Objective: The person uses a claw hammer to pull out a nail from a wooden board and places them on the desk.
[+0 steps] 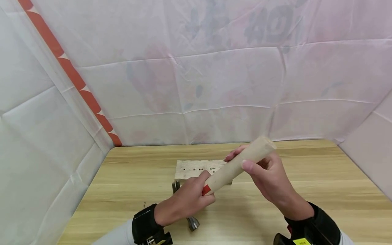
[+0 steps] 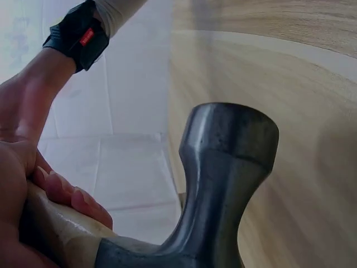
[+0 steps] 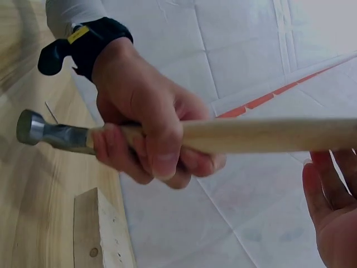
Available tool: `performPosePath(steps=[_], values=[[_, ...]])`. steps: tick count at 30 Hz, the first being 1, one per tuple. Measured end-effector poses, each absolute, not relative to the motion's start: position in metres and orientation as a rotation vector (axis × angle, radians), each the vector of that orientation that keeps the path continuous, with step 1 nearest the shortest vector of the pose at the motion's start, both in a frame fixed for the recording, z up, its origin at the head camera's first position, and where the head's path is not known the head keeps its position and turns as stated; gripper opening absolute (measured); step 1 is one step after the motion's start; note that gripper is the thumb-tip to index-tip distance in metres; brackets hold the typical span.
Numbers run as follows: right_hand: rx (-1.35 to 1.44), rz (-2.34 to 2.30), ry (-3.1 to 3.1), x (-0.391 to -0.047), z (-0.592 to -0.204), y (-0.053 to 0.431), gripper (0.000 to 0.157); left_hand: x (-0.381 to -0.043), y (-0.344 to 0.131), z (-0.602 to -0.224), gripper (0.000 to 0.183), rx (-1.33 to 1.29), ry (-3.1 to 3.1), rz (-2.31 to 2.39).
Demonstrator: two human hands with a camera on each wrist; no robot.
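My left hand (image 1: 193,195) grips a claw hammer (image 1: 234,168) by its pale wooden handle, close to the metal head. The handle slants up to the right, with a red mark beside my left fingers. In the left wrist view the dark steel striking face (image 2: 228,139) shows large. Near the handle's far end is my right hand (image 1: 272,180), its thumb at the near side and its fingers reaching behind. The right wrist view shows the left hand (image 3: 150,123) wrapped around the handle, and right fingers (image 3: 329,184) along its underside.
Behind the hands, a wooden block (image 1: 197,166) with several small dark spots in its top lies on the wooden table (image 1: 128,170). A nail (image 1: 144,205) stands by the left wrist. White sheeting (image 1: 214,85) encloses the table's back and sides.
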State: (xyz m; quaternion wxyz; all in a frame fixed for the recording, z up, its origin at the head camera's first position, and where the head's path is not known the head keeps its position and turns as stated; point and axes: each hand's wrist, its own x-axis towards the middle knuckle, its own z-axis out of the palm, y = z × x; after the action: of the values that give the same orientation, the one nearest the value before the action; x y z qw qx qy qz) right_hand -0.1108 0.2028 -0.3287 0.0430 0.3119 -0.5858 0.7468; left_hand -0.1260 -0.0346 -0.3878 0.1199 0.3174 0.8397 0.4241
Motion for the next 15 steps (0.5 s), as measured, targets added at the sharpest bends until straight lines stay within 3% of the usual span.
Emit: performPosePath(steps=[10, 15], values=[[0.842, 2.054, -2.06, -0.112, -0.329, 0.215, 0.035, -0.129, -0.06, -0.373, 0.018, 0.74, 2.453, 1.389], [0.699, 1.958, -2.171, -0.113, -0.329, 0.22, 0.028, -0.136, -0.073, -0.375, 0.039, 0.537, 2.377, 1.513]])
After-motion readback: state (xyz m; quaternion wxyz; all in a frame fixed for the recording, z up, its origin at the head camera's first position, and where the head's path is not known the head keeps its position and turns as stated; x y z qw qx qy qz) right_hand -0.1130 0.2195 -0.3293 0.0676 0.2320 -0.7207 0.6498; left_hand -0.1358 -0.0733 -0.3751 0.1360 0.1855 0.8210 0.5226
